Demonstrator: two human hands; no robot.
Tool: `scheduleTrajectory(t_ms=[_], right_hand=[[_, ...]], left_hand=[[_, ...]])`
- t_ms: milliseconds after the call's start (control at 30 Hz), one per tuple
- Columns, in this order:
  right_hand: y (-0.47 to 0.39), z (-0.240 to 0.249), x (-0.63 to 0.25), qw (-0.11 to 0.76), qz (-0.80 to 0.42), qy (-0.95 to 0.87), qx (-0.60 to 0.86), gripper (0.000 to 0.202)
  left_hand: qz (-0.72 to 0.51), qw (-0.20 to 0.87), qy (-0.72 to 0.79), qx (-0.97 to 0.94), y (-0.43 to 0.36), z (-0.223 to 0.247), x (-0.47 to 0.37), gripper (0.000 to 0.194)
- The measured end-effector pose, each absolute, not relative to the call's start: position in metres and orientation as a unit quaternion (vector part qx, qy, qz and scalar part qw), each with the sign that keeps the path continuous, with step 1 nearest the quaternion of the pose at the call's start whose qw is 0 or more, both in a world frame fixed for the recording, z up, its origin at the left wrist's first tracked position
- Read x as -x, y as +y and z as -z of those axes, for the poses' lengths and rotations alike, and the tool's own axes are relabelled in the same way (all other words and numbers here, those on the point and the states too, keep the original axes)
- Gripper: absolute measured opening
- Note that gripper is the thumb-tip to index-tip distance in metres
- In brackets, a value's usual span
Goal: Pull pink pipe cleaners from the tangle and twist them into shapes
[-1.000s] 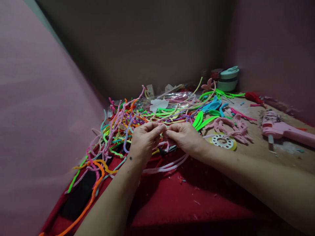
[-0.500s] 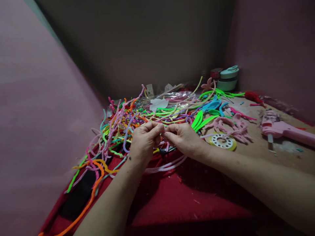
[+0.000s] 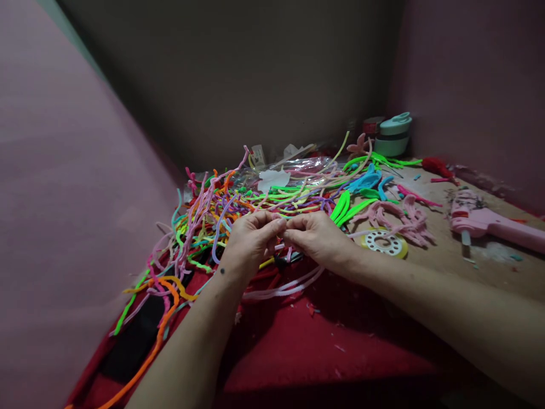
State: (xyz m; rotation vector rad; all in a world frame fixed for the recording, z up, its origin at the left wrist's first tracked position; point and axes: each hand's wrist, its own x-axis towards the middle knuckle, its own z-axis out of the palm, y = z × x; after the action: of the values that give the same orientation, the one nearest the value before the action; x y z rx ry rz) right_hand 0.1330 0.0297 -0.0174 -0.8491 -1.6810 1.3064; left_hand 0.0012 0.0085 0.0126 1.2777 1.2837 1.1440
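Observation:
My left hand (image 3: 254, 236) and my right hand (image 3: 317, 236) meet at the fingertips over the near edge of a heap of coloured pipe cleaners (image 3: 204, 210). Thumb and fingers are pinched together on both. Whatever lies between the fingertips is too small and hidden to name. Below the hands, pale pink pipe cleaners (image 3: 279, 292) curve over the red cloth (image 3: 323, 352). Bright green looped leaf shapes (image 3: 342, 209) lie just beyond my right hand, and a yellow-rimmed spool (image 3: 384, 243) sits to its right.
At the right, a pink glue gun (image 3: 489, 222) lies on the brown board (image 3: 447, 272). Pink twisted pieces (image 3: 411, 221) and blue ones (image 3: 366, 180) are nearer the middle. A mint container (image 3: 392, 136) stands at the back. A black item (image 3: 136, 338) lies at the lower left.
My hands stay pinched together, with the left fingertips turned slightly against the right ones. The whole view has shifted very slightly.

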Motion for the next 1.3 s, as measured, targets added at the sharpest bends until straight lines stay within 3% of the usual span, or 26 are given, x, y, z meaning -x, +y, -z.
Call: scheduleTrajectory(t_ms=[267,500,900,1100,1300], right_hand=[[0.030,0.015,-0.134,0.387,-0.517,-0.680,0.346,0.032],[0.035,0.024,-0.131,0.453,-0.413,-0.686,0.392,0.008],[0.031,0.021,-0.132,0.427,-0.305,-0.733,0.433,0.019],[0.031,0.019,-0.132,0.413,-0.341,-0.737,0.412,0.020],[0.030,0.020,-0.132,0.456,-0.397,-0.685,0.407,0.015]], left_hand=[[-0.461,0.438,0.545,-0.546,0.009,-0.011,-0.002,0.017],[-0.464,0.366,0.574,-0.566,0.005,-0.012,-0.008,0.020],[-0.472,0.308,0.585,-0.583,0.007,0.000,-0.010,0.021],[-0.479,0.314,0.575,-0.584,0.008,0.001,-0.011,0.022],[-0.494,0.341,0.563,-0.568,0.006,0.001,-0.014,0.019]])
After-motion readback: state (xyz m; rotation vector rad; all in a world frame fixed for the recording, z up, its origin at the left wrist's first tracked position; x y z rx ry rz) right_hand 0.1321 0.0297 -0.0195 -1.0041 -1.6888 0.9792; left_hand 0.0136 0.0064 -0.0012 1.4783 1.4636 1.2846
